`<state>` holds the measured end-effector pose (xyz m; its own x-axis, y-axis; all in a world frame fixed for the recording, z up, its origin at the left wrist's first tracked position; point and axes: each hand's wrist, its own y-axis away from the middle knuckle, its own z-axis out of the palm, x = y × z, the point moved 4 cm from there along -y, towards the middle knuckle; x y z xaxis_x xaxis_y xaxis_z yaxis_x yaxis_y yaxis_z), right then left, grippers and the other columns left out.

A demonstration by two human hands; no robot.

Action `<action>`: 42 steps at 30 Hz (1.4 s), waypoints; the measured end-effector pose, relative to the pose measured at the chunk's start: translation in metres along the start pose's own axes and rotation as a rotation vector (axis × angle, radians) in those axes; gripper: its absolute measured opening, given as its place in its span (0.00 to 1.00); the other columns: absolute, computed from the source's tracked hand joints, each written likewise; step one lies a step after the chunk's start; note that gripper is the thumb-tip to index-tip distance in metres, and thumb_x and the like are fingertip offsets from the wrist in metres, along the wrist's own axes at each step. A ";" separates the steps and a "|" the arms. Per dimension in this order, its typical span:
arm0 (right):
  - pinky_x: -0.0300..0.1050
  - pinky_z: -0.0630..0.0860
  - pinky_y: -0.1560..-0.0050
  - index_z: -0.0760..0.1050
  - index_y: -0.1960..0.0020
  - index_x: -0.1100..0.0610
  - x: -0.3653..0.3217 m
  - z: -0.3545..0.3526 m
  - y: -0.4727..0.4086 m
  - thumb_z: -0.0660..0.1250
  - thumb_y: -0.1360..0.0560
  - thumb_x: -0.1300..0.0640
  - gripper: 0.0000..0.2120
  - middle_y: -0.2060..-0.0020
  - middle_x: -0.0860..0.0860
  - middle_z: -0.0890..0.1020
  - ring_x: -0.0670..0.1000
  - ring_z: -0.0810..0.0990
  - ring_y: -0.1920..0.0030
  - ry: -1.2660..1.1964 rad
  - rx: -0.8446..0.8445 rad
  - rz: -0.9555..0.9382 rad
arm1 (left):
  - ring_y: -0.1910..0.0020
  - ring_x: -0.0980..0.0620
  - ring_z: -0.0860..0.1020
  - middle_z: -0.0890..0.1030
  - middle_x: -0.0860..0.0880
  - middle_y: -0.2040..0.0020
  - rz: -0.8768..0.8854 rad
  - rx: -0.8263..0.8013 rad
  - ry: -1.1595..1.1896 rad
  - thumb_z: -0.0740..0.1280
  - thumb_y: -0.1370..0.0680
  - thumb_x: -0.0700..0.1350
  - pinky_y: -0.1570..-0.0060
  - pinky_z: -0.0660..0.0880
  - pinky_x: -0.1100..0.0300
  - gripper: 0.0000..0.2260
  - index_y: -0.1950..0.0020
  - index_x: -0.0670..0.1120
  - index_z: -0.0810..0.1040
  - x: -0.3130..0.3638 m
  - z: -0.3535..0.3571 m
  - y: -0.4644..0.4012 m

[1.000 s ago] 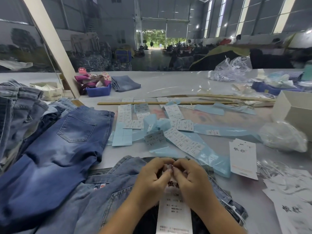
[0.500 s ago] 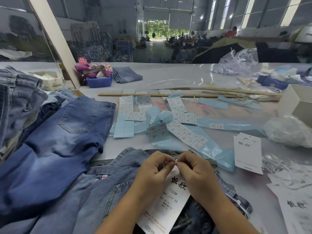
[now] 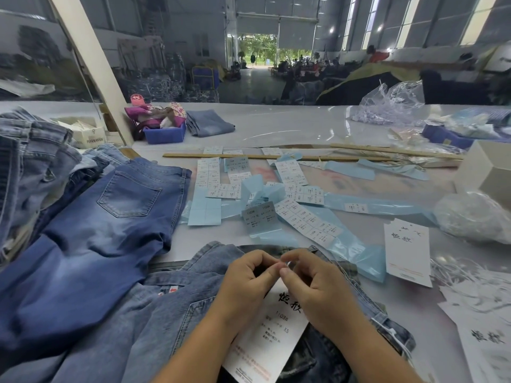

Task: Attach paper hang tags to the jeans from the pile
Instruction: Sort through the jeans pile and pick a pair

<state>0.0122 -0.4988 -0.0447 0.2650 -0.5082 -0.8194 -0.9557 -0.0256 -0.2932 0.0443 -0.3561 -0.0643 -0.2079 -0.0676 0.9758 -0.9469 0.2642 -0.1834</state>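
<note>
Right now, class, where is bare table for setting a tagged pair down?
Bare table lies beyond the wooden strip, between the blue bin and the plastic bags. Sticker sheets and jeans crowd the near side.

Soft daylight from far doorway, glare on table (image 3: 290, 128), wide-angle edge distortion

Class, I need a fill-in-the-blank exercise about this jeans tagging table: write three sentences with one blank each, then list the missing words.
1. Both hands, left hand and right hand, meet at the top of a white ____.
2. The size code printed on that hang tag is ____.
3. The tray at the far side of the table is ____ in colour.

Missing words: hang tag; XS; blue
</note>
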 end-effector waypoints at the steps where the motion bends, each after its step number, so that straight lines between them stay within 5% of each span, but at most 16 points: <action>1: 0.52 0.75 0.68 0.79 0.54 0.44 -0.001 0.000 0.000 0.66 0.26 0.45 0.06 0.72 0.51 0.78 0.51 0.76 0.71 0.004 -0.011 -0.008 | 0.60 0.50 0.81 0.84 0.48 0.61 -0.007 -0.003 0.020 0.71 0.24 0.50 0.55 0.79 0.54 0.05 0.58 0.51 0.83 -0.001 0.000 0.000; 6: 0.40 0.78 0.65 0.79 0.60 0.49 0.002 -0.003 0.000 0.70 0.23 0.56 0.07 0.68 0.48 0.82 0.46 0.80 0.68 -0.057 0.015 0.018 | 0.63 0.59 0.77 0.81 0.55 0.64 -0.006 0.006 -0.008 0.68 0.25 0.56 0.60 0.73 0.65 0.10 0.59 0.51 0.82 0.000 0.000 -0.002; 11: 0.38 0.78 0.65 0.77 0.59 0.51 0.000 -0.005 0.000 0.67 0.21 0.61 0.10 0.67 0.49 0.83 0.45 0.81 0.67 -0.210 0.029 0.071 | 0.47 0.55 0.79 0.80 0.56 0.50 0.070 -0.131 -0.180 0.66 0.22 0.50 0.45 0.76 0.57 0.08 0.47 0.60 0.83 0.005 0.009 0.000; 14: 0.38 0.77 0.62 0.80 0.58 0.50 -0.003 -0.005 0.000 0.69 0.23 0.60 0.08 0.65 0.48 0.83 0.46 0.81 0.63 -0.199 0.045 0.033 | 0.48 0.53 0.78 0.79 0.54 0.49 0.099 -0.145 -0.207 0.67 0.23 0.51 0.46 0.76 0.51 0.13 0.42 0.66 0.80 0.007 0.011 0.000; 19: 0.34 0.69 0.59 0.84 0.60 0.48 -0.001 -0.008 -0.001 0.74 0.26 0.59 0.07 0.61 0.46 0.74 0.43 0.73 0.62 -0.132 0.125 0.013 | 0.60 0.59 0.76 0.77 0.56 0.51 0.073 -0.088 -0.141 0.67 0.24 0.51 0.57 0.76 0.63 0.13 0.42 0.67 0.77 0.002 0.010 0.001; 21: 0.35 0.68 0.60 0.84 0.61 0.48 -0.001 -0.007 -0.001 0.74 0.27 0.60 0.09 0.62 0.46 0.75 0.44 0.73 0.63 -0.140 0.115 -0.002 | 0.57 0.59 0.78 0.77 0.58 0.50 0.072 -0.108 -0.157 0.66 0.24 0.50 0.54 0.77 0.63 0.16 0.39 0.68 0.76 0.001 0.011 0.001; 25: 0.41 0.71 0.62 0.83 0.62 0.48 -0.002 -0.008 0.000 0.75 0.28 0.62 0.09 0.64 0.47 0.76 0.50 0.75 0.63 -0.167 0.131 -0.038 | 0.51 0.55 0.78 0.78 0.56 0.55 0.097 -0.115 -0.221 0.66 0.25 0.48 0.48 0.76 0.55 0.10 0.50 0.61 0.84 0.003 0.012 -0.001; 34: 0.38 0.70 0.66 0.77 0.67 0.54 -0.004 -0.011 0.001 0.72 0.29 0.67 0.12 0.67 0.46 0.76 0.49 0.75 0.65 -0.019 0.207 -0.095 | 0.60 0.58 0.76 0.78 0.54 0.59 0.068 -0.044 -0.191 0.67 0.28 0.50 0.57 0.71 0.67 0.07 0.60 0.50 0.83 0.007 0.008 0.002; 42: 0.41 0.65 0.68 0.68 0.68 0.54 0.001 -0.002 -0.003 0.63 0.33 0.49 0.10 0.70 0.49 0.72 0.45 0.69 0.69 0.052 0.032 0.011 | 0.63 0.58 0.71 0.74 0.52 0.60 0.096 -0.082 -0.202 0.67 0.24 0.49 0.60 0.69 0.65 0.07 0.61 0.48 0.80 0.010 0.009 0.005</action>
<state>0.0148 -0.5014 -0.0438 0.2464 -0.5528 -0.7960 -0.9538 0.0072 -0.3003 0.0353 -0.3644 -0.0570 -0.3486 -0.2275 0.9093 -0.8992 0.3550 -0.2558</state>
